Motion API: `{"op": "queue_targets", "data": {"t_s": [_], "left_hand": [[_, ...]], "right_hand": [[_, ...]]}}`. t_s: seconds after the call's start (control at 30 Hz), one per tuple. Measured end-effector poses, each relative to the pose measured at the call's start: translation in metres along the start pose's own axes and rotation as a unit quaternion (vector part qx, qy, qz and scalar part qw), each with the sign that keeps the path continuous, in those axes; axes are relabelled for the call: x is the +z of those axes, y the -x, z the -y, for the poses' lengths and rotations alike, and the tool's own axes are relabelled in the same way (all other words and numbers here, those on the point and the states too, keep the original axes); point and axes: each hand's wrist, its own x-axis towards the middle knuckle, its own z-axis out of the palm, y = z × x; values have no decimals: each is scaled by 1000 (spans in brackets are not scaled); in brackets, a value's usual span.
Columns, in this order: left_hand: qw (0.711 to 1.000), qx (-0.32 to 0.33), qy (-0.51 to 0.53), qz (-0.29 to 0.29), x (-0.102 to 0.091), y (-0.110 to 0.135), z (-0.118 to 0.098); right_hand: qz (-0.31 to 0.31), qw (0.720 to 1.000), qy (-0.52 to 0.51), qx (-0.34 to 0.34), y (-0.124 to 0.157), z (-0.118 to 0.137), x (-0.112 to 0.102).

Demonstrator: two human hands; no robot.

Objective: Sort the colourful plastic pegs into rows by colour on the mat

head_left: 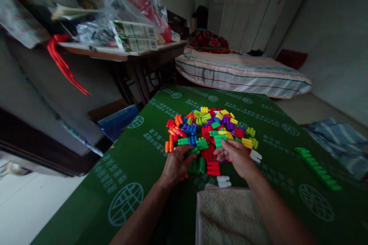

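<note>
The pile (211, 132) of coloured plastic pieces lies mid-table (138, 153), with bare green cloth open to its left and right. The left hand (175, 166) sits at the pile's near-left edge, its grip clenched on a few green pieces (197, 165). These are side by side, their long axes running roughly away from the person, into the pile. The right hand (237, 157) rests on the pile's near-right edge with fingers curled; I cannot tell whether its grip has anything. White pieces (223, 181) lie just beside a towel (227, 214) at the near edge, between the forearms. A joined green row (316, 168) lies well apart to the right, slanting toward the near-right edge. A bed (241, 72) stands beyond the far edge.
</note>
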Motion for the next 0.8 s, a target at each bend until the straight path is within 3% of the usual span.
{"op": "queue_targets", "data": {"t_s": [0.2,0.33,0.47,0.53,0.6,0.7,0.8], "left_hand": [[999,26,-31,-27,3,-1,6],[996,55,-50,-48,1,-2,5],[992,92,-58,-67,-2,1,-8],[995,87,-40,-25,-3,5,-19],[996,55,11,67,-2,9,-29],[975,1,110,195,0,13,-39],[957,-46,184,219,1,13,-39]], "right_hand": [[4,1000,-26,1,4,-5,-13],[12,1000,23,-5,8,-3,-21],[100,987,127,-11,18,-3,-22],[159,975,154,-1,25,-3,-18],[198,967,162,12,31,-4,-12],[221,962,158,23,36,-5,-3],[202,966,157,25,35,-8,2]]}}
